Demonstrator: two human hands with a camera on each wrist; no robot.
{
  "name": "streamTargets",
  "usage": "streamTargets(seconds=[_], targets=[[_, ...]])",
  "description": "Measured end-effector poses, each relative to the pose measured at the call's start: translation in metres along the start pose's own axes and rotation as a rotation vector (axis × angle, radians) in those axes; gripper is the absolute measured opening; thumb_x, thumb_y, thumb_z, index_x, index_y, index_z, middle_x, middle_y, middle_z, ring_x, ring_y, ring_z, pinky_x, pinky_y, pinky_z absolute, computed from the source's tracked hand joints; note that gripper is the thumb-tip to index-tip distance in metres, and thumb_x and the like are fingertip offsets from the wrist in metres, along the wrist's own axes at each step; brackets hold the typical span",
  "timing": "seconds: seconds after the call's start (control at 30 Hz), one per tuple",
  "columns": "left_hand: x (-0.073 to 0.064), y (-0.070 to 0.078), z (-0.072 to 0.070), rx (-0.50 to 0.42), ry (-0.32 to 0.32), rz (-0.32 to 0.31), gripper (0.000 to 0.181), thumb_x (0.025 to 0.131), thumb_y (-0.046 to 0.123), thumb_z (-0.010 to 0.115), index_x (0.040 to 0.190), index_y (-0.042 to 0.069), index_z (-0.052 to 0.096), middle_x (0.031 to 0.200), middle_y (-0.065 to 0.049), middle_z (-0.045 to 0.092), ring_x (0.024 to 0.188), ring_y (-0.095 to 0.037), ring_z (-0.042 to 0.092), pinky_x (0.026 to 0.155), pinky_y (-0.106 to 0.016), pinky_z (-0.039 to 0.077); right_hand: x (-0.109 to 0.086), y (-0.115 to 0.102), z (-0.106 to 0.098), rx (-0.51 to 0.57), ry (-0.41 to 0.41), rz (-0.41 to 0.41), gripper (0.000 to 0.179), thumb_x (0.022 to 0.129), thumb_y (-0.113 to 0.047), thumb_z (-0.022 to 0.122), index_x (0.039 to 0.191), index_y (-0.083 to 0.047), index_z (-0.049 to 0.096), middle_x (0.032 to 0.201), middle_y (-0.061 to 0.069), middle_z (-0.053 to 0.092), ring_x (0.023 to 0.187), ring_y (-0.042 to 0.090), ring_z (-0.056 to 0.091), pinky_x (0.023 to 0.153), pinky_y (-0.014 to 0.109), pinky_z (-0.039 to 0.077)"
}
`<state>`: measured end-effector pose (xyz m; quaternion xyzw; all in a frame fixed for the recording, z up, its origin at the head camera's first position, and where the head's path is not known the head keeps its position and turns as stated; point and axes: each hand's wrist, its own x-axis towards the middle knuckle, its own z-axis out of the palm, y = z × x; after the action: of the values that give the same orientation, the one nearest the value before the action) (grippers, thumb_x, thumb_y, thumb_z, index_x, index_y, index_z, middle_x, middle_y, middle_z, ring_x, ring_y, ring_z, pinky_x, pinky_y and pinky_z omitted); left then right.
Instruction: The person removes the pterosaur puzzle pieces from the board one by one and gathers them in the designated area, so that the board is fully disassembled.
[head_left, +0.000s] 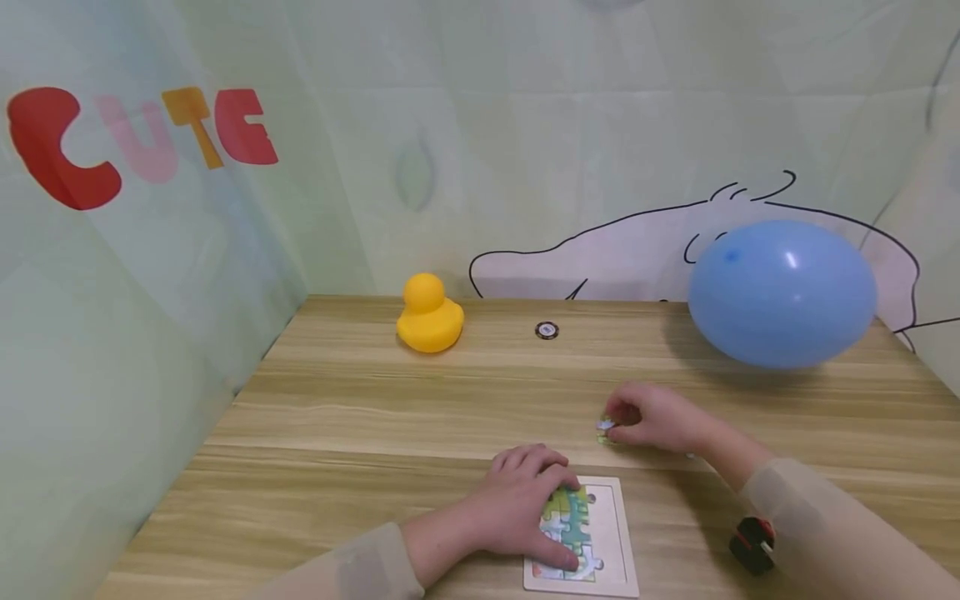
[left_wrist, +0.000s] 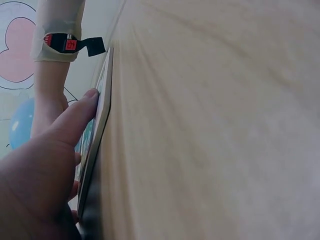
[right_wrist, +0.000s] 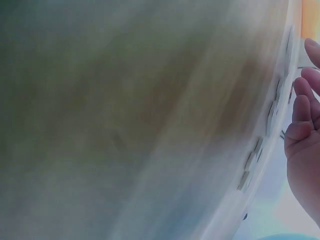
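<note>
My left hand point(head_left: 525, 504) rests spread over a jigsaw puzzle tray point(head_left: 615, 542), its thumb point(left_wrist: 91, 95) along the near side and its fingers toward the far edge. Joined pieces with green, teal and white printing point(head_left: 573, 525) fill the tray's left part; bare pale board shows at the right. Beyond the tray, my right hand point(head_left: 660, 417) has thumb and index finger curled at a small printed puzzle piece point(head_left: 604, 427), pinching it. From the right wrist, several loose puzzle pieces point(right_wrist: 270, 117) lie flat on the table beside that hand.
A yellow rubber duck point(head_left: 430, 315) and a round poker chip point(head_left: 547, 331) sit toward the back of the wooden table point(head_left: 360, 417). At the back right is a large blue balloon point(head_left: 783, 296). A black and red device point(head_left: 753, 546) is at the right sleeve.
</note>
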<state>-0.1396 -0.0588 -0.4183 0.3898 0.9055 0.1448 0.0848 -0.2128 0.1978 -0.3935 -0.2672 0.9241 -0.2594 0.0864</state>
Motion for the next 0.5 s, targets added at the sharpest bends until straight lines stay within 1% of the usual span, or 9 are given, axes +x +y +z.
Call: streamTargets(seconds=[0.1,0.23,0.3,0.37,0.5], targets=[[0.000,-0.001,0.001,0.001,0.009,0.009,0.074,0.069,0.072,0.063,0.128,0.030,0.047,0.137,0.005,0.036,0.128,-0.024,0.029,0.103,-0.049,0.023,-0.004,-0.005,0.004,-0.021,-0.007,-0.023,0.020,0.080,-0.027,0.074,0.094,-0.017,0.064,0.085,-0.010,0.058,0.079,0.008,0.054,0.072,0.028,0.049],[0.000,-0.002,0.001,-0.032,0.031,0.018,0.078,0.070,0.070,0.063,0.130,0.023,0.044,0.135,0.004,0.038,0.127,-0.023,0.031,0.104,-0.048,0.023,-0.012,-0.016,0.012,-0.032,-0.034,-0.075,0.021,0.080,-0.031,0.073,0.095,-0.020,0.064,0.088,-0.013,0.057,0.081,0.006,0.052,0.074,0.028,0.048],[0.000,-0.003,0.000,-0.064,0.039,0.009,0.078,0.072,0.068,0.063,0.130,0.019,0.043,0.134,0.003,0.040,0.126,-0.023,0.032,0.106,-0.047,0.022,-0.016,-0.021,0.016,-0.023,-0.048,-0.116,0.020,0.081,-0.031,0.072,0.096,-0.020,0.064,0.088,-0.014,0.056,0.082,0.005,0.052,0.075,0.028,0.048],[-0.001,-0.003,-0.002,-0.098,0.047,-0.005,0.075,0.075,0.064,0.063,0.129,0.016,0.043,0.133,0.000,0.041,0.126,-0.023,0.034,0.107,-0.046,0.022,-0.019,-0.026,0.019,-0.009,-0.065,-0.145,0.018,0.081,-0.030,0.072,0.094,-0.020,0.064,0.088,-0.014,0.055,0.081,0.005,0.052,0.074,0.027,0.047],[-0.001,-0.002,-0.004,-0.137,0.059,-0.038,0.068,0.079,0.058,0.064,0.126,0.014,0.045,0.131,-0.002,0.042,0.125,-0.022,0.035,0.107,-0.044,0.024,-0.024,-0.033,0.023,0.005,-0.094,-0.156,0.015,0.082,-0.030,0.071,0.092,-0.021,0.064,0.083,-0.014,0.052,0.076,0.005,0.049,0.068,0.024,0.045]])
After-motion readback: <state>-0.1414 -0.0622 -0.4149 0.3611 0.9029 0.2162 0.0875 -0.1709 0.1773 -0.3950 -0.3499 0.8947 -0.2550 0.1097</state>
